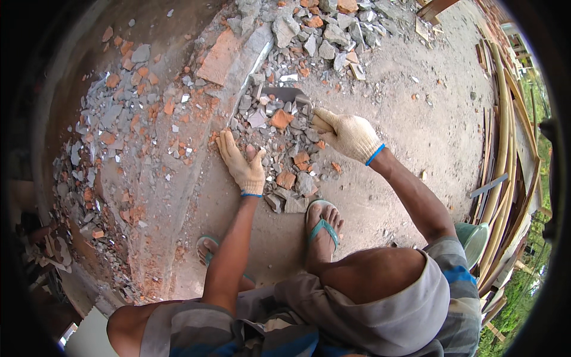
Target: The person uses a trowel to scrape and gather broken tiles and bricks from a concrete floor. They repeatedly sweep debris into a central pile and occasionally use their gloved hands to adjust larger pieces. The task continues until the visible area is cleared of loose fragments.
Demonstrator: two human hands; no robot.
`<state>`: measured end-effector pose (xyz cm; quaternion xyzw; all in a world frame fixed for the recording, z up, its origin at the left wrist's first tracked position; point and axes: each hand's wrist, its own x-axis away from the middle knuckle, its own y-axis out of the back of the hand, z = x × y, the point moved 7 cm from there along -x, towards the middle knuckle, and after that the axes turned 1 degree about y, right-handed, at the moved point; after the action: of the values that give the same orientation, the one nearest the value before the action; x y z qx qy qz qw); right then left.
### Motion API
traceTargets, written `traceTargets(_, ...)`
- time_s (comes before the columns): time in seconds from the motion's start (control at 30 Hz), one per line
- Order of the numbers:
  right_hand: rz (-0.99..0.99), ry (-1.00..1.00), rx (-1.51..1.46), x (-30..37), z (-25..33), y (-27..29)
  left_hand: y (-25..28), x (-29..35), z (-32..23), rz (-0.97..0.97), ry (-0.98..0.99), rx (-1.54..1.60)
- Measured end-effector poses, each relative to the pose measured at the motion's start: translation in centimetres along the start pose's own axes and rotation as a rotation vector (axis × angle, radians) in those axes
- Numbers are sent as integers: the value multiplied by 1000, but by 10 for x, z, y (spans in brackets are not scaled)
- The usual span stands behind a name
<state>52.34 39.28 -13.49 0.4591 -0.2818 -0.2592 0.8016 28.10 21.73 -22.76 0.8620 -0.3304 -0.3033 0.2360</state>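
Note:
My left hand (pixel 244 166), in a cream knit glove with a blue cuff, rests at the left side of the rubble pile (pixel 291 152). Its fingers stretch forward and the thumb stands apart, beside the edge of a raised slab. My right hand (pixel 352 135), gloved the same way, has its fingers closed at the right end of a dark, flat metal blade (pixel 285 94). The blade stands on edge behind the grey and orange chunks; rubble hides its lower part. An orange brick piece (pixel 281 119) lies between the blade and my hands.
A rubble-strewn ledge (pixel 160 196) runs along the left. Larger concrete chunks (pixel 336 35) are heaped at the far side. Long wooden poles (pixel 505 137) and a green bucket (pixel 473 243) stand at the right. My sandalled foot (pixel 323 229) is close to the pile.

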Motion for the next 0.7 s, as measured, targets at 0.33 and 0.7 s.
traceTargets(0.33,-265,-209,-99,14,-52,9,0,3,8,10,40,60)
traceTargets(0.7,150,10,-229,-16,13,-45,2,-1,9,-4,8,28)
